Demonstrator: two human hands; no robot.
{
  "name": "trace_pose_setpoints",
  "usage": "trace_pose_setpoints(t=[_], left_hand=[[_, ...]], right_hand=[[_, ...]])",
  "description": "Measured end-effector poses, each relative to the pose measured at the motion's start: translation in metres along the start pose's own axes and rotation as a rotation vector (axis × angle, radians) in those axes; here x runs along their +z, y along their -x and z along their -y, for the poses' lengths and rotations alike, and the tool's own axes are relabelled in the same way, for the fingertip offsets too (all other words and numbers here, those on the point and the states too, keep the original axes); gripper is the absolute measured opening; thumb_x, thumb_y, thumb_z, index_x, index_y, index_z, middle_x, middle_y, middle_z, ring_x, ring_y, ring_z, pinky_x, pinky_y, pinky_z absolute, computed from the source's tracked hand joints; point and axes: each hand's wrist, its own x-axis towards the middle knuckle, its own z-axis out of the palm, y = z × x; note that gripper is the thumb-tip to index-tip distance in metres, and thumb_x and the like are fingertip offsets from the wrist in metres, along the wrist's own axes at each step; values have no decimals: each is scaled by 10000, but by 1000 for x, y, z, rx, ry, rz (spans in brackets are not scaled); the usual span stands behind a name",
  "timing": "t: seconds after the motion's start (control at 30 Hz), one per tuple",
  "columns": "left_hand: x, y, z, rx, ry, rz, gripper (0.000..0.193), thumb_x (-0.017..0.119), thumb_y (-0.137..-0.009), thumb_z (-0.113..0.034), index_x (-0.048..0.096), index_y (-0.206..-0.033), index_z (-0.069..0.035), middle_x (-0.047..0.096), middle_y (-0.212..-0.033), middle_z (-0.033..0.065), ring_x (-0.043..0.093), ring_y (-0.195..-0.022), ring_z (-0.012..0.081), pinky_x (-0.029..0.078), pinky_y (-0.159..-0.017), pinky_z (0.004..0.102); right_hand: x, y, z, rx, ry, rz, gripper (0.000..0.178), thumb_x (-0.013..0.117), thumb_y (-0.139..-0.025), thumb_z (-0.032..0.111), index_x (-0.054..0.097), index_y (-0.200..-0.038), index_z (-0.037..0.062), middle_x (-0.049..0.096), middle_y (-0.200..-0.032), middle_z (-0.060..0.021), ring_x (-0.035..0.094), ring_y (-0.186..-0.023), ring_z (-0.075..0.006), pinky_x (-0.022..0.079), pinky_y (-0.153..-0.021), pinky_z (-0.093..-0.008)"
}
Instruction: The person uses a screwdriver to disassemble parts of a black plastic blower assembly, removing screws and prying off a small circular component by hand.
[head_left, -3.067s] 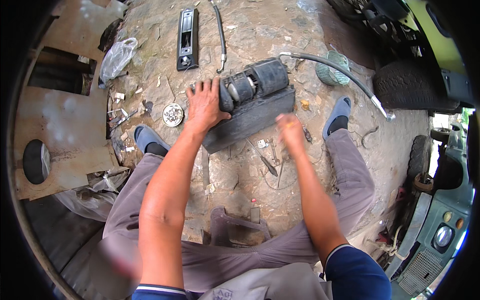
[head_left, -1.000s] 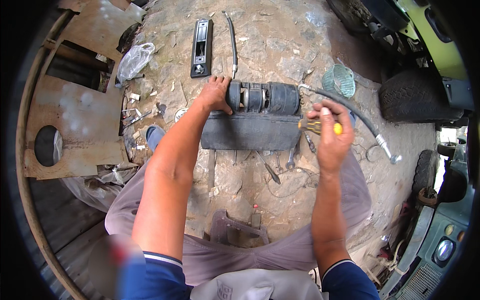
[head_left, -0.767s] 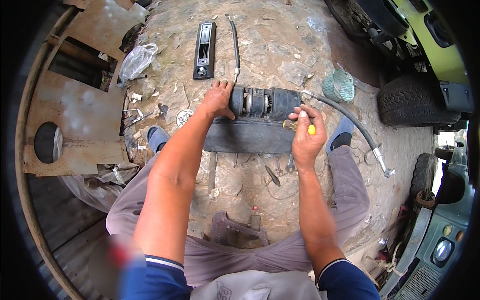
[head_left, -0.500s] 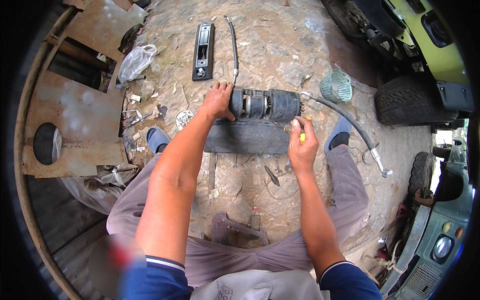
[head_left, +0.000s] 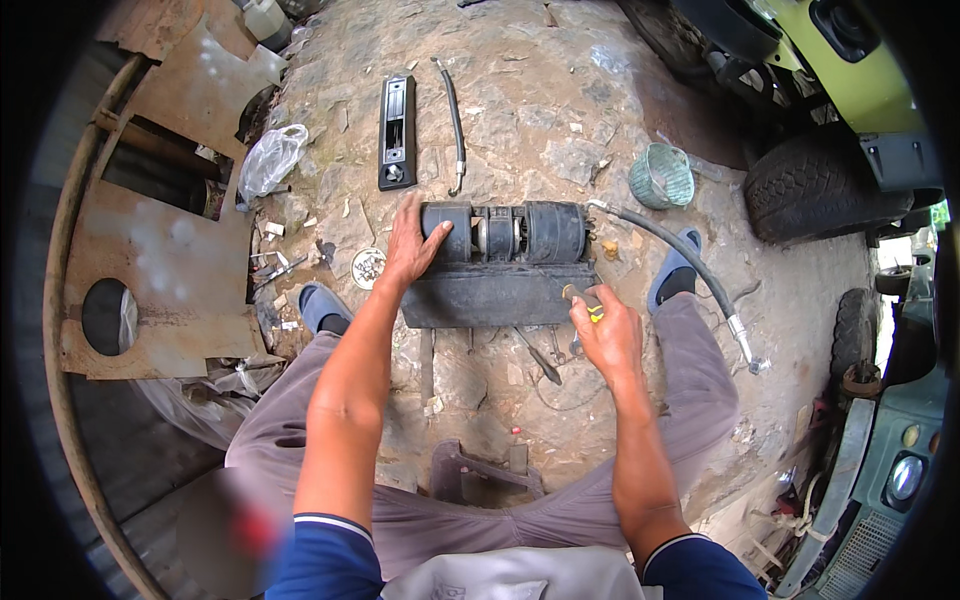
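A black blower unit (head_left: 500, 295) with rounded drum housings on its far side lies on the ground between my feet. My left hand (head_left: 408, 245) holds its left end, thumb across the front of the drum and fingers stretched along the end. Closed around a dark and yellow handle (head_left: 583, 297), apparently a screwdriver's, my right hand (head_left: 612, 335) is at the unit's front right corner. The tool's tip cannot be made out. Near that corner, an orange piece (head_left: 610, 250) lies on the ground.
Beyond the unit are a long black panel (head_left: 397, 130) and a short hose (head_left: 455, 125). A thicker hose (head_left: 690, 245) curves along the right, near a green basket (head_left: 662, 177). A small dish (head_left: 368, 268) of parts sits left; a loose screwdriver (head_left: 540, 360) lies nearer me. Vehicles stand right.
My left hand has slid from the top of the drum to the unit's left end. My right hand has drawn nearer to me with the handle. The whole view has shifted slightly.
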Motion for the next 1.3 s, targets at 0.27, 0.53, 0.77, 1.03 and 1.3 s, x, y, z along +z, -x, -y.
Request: trace_pose_setpoints(t=[0.27,0.53,0.77,1.03,1.3], left_hand=[[-3,24,-12,-474,65,238,1020,559,-865,-818,601,-1325,92,660,-1265,325,604,-1236,468,452,-1080,488],[-6,45,7,-478,106,283,1078,625,-795,-841,642,-1293,115,640,-1307,342,613,-1262,434,463,-1082,464],[0,50,-2,-517,130,175,1116,637,-775,-853,622,-1335,112,626,-1348,327,597,-1293,424,448,-1114,453],[0,54,4,-458,120,180,1066,624,-820,-822,628,-1317,121,634,-1340,310,585,-1289,431,433,-1125,452],[-1,55,0,-464,134,158,1019,664,-808,-799,659,-1276,106,653,-1311,304,601,-1273,419,446,-1109,451]], right_hand=[[1,12,-10,25,6,-36,348,712,-939,327,678,-1079,10,699,-777,-289,701,-765,-485,534,-679,-537],[5,23,29,-91,-15,-133,326,716,-950,321,673,-1070,22,731,-843,-252,720,-763,-451,554,-674,-508],[44,30,63,-156,-34,-83,294,723,-951,303,662,-1035,28,739,-841,-220,726,-763,-428,558,-668,-494],[45,35,45,-130,51,-149,304,720,-951,307,664,-1051,26,734,-851,-238,717,-774,-446,552,-676,-514],[47,31,28,-67,66,-192,310,721,-952,316,668,-1057,29,727,-853,-263,706,-790,-470,542,-693,-531]])
